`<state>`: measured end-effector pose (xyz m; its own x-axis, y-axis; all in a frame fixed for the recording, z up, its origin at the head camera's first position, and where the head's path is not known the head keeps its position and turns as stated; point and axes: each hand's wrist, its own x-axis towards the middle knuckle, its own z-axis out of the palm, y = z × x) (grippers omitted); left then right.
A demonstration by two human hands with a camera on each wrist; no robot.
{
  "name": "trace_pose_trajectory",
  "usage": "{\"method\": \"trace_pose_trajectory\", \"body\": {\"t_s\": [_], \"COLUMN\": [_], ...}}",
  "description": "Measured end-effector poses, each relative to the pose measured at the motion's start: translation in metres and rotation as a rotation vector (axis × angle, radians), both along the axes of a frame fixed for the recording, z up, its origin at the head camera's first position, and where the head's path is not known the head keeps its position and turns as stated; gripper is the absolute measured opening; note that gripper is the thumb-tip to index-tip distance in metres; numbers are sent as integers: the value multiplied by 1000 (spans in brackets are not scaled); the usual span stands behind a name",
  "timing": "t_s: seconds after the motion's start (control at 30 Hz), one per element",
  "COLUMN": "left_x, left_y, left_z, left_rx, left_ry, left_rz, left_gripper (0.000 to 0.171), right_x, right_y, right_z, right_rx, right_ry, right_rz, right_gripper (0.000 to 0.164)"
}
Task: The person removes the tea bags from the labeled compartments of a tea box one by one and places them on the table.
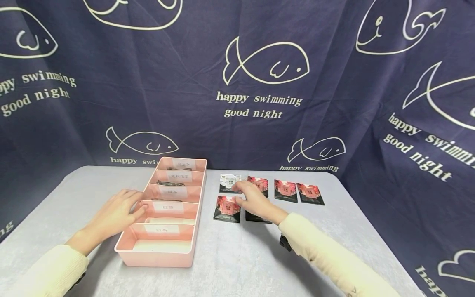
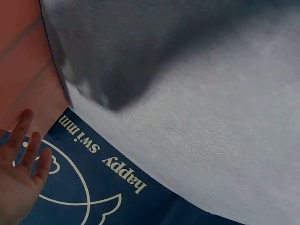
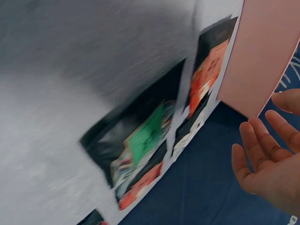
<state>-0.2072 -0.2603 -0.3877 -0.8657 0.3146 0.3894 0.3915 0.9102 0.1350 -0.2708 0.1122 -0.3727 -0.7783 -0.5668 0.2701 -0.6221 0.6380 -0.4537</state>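
L hand [image 1: 118, 212]: fingers straight, flat against pink divided tray [image 1: 163, 247], its 9 o'clock wall. R hand [image 1: 254, 200]: fingers relaxed, apart, resting on tea packets [image 1: 227, 209] at tray's 3 o'clock. More packets [image 1: 285, 190] farther right. All on grey worktop [image 1: 237, 264].

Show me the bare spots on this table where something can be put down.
Free: the table left of the pink tray, past the left hand, the front strip below the packets, and the right end beyond the last packet. Crowded: between tray and packets, where the right hand rests.
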Motion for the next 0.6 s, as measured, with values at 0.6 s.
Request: {"method": "trace_pose_trajectory", "body": {"t_s": [0.6], "left_x": [1], "left_y": [1], "left_z": [2], "left_rx": [-6], "left_ry": [8], "left_rz": [-7], "left_gripper": [36], "right_x": [6], "right_y": [-56], "right_z": [14], "right_rx": [116], "right_ry": [203], "right_rz": [176], "right_gripper": [20]}}
